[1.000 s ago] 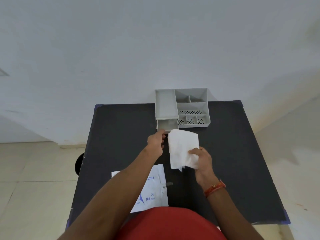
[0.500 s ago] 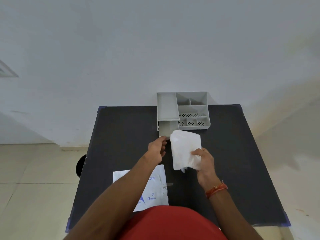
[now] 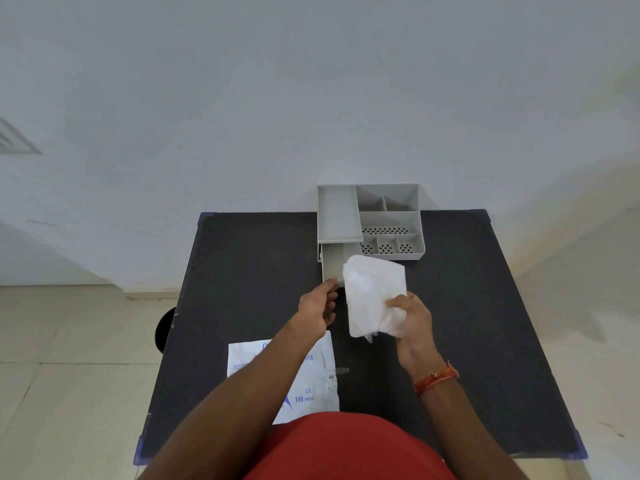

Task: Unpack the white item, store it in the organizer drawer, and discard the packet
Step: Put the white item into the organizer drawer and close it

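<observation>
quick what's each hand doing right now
Left hand: fingers pinching the drawer front edge.
Right hand: closed on the white item, held above the table.

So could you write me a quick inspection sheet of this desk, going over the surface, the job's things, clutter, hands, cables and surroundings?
Surface: black table, mostly bare, blue corner tape.
Job's things: grey organizer at the far edge, its drawer pulled out under the left tray; white folded item held above the table; printed packet flat at the near edge, partly under the left forearm.
Clutter: nothing seen.
Hands: left hand at the drawer front, fingertips touching it; right hand pinching the white item.
Cables: nothing seen.
Surroundings: plain wall, tiled floor, dark round object beside the table's left edge.
</observation>
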